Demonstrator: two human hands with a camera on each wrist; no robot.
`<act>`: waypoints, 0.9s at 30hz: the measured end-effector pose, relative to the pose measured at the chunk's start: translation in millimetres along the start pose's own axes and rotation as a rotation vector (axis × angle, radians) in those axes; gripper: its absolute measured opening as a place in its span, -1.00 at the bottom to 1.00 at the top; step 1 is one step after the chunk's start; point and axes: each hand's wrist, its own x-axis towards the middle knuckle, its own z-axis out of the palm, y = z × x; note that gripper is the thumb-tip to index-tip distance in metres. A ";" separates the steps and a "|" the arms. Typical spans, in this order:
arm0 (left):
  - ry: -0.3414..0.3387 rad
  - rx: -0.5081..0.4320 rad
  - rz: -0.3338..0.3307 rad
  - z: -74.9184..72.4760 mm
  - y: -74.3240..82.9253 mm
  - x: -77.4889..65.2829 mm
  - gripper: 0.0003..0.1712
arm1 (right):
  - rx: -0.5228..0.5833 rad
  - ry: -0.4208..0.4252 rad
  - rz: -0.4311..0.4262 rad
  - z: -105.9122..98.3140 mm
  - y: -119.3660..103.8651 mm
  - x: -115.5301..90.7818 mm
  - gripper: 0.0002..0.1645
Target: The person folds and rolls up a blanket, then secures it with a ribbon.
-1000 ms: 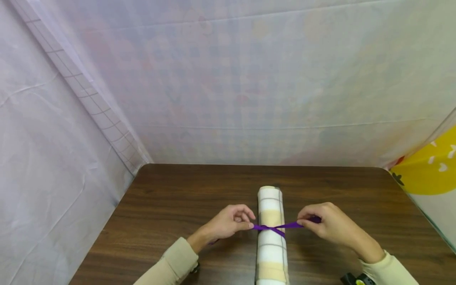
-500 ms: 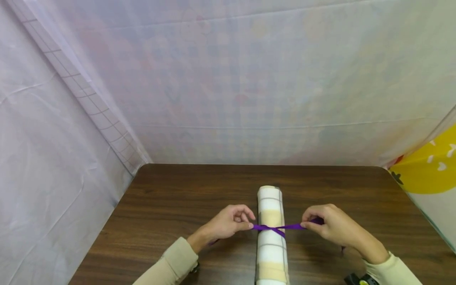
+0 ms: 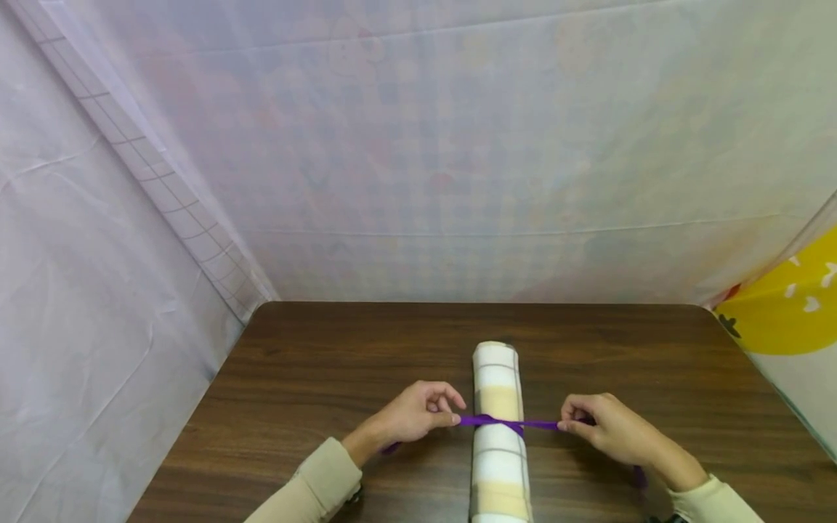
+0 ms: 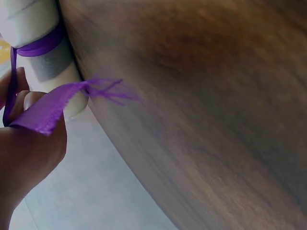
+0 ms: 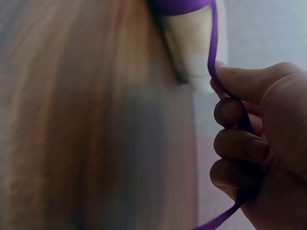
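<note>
A rolled cloth (image 3: 500,457), white with yellow blocks and thin grey lines, lies lengthwise on the table. Around its middle runs a purple ribbon (image 3: 506,423), crossed on top and stretched out to both sides. My left hand (image 3: 413,412) pinches one end between thumb and finger, left of the roll. In the left wrist view the frayed tail of the ribbon (image 4: 48,108) sticks out past the thumb. On the right, my right hand (image 3: 608,428) grips the other end. Its fingers (image 5: 235,143) curl round the ribbon in the right wrist view, and the tail hangs below.
The dark wood table (image 3: 340,341) has rounded far corners. A pale patterned curtain (image 3: 445,160) hangs behind it, and a white sheet (image 3: 85,290) hangs at the left. A yellow printed cloth (image 3: 785,312) shows at the right.
My right hand has moved a little right and towards me, drawing its ribbon end out longer. The left hand has shifted slightly left and down. The roll stays in place.
</note>
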 end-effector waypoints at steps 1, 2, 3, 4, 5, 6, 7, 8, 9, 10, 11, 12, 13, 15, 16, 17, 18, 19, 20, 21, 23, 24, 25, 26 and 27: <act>-0.002 0.017 -0.002 0.5 -0.5 0.0 -0.79 | 0.008 -0.006 0.003 1.8 2.7 -1.0 -0.81; -0.006 0.032 -0.006 0.7 -0.6 -0.3 -0.80 | 0.011 -0.008 0.004 3.7 5.0 -1.7 -0.82; -0.011 0.046 -0.008 0.9 -0.8 -0.6 -0.80 | 0.009 -0.008 0.005 5.4 7.0 -2.0 -0.82; -0.016 0.056 -0.011 0.9 -0.8 -1.0 -0.80 | 0.010 -0.011 0.007 7.0 8.5 -1.9 -0.83; -0.020 0.066 -0.015 0.8 -0.7 -1.4 -0.80 | 0.008 -0.011 0.010 8.4 9.6 -1.3 -0.83; -0.025 0.074 -0.021 0.5 -0.7 -2.0 -0.81 | 0.001 -0.008 0.014 9.6 10.4 -0.2 -0.83; -0.027 0.085 -0.027 0.0 -0.4 -2.6 -0.81 | -0.008 -0.003 0.018 10.7 11.0 1.3 -0.84; -0.029 0.096 -0.034 -0.8 -0.4 -3.3 -0.81 | -0.021 0.002 0.022 11.6 11.2 3.0 -0.83; -0.030 0.110 -0.041 -1.4 -0.2 -3.9 -0.82 | -0.032 0.007 0.027 12.3 11.2 5.0 -0.83; -0.029 0.123 -0.050 -2.0 0.0 -4.4 -0.84 | -0.045 0.012 0.033 12.8 11.0 6.9 -0.83; -0.031 0.138 -0.056 -2.6 0.3 -4.8 -0.85 | -0.060 0.019 0.038 13.3 10.7 8.8 -0.83; -0.034 0.150 -0.065 -2.9 0.5 -5.1 -0.86 | -0.073 0.022 0.046 13.5 10.2 10.5 -0.83; -0.036 0.159 -0.068 -3.3 0.7 -5.3 -0.87 | -0.085 0.024 0.056 13.7 9.7 11.9 -0.83; -0.043 0.179 -0.075 -3.1 1.6 -4.7 -0.89 | -0.110 0.024 0.075 13.9 8.3 13.7 -0.83; -0.046 0.185 -0.076 -3.1 1.9 -4.1 -0.90 | -0.118 0.018 0.087 13.9 7.5 14.0 -0.83; -0.049 0.189 -0.075 -3.1 2.2 -3.6 -0.90 | -0.122 0.011 0.096 13.9 6.7 14.1 -0.83; -0.052 0.193 -0.073 -3.1 2.4 -3.0 -0.91 | -0.120 0.002 0.103 13.8 6.0 13.9 -0.82; -0.057 0.190 -0.069 -3.2 2.8 -2.5 -0.92 | -0.116 -0.006 0.108 13.7 5.2 13.4 -0.82; -0.064 0.183 -0.069 -3.5 2.9 -1.9 -0.93 | -0.111 -0.014 0.110 13.5 4.4 12.9 -0.81; -0.071 0.169 -0.064 -3.9 2.9 -1.6 -0.94 | -0.104 -0.020 0.110 13.3 3.8 12.5 -0.81; -0.088 0.125 -0.059 -5.1 2.9 -1.5 -0.94 | -0.087 -0.027 0.102 13.0 2.8 11.6 -0.80; -0.098 0.101 -0.057 -5.8 2.7 -1.3 -0.94 | -0.081 -0.028 0.095 12.9 2.4 11.4 -0.80; -0.109 0.074 -0.056 -6.4 2.3 -1.1 -0.92 | -0.076 -0.030 0.091 13.0 1.9 11.2 -0.79; -0.119 0.055 -0.053 -6.9 1.8 -0.8 -0.90 | -0.074 -0.028 0.084 13.1 1.7 11.0 -0.79; -0.129 0.039 -0.047 -7.4 1.6 -0.4 -0.89 | -0.070 -0.030 0.081 13.3 1.5 10.8 -0.78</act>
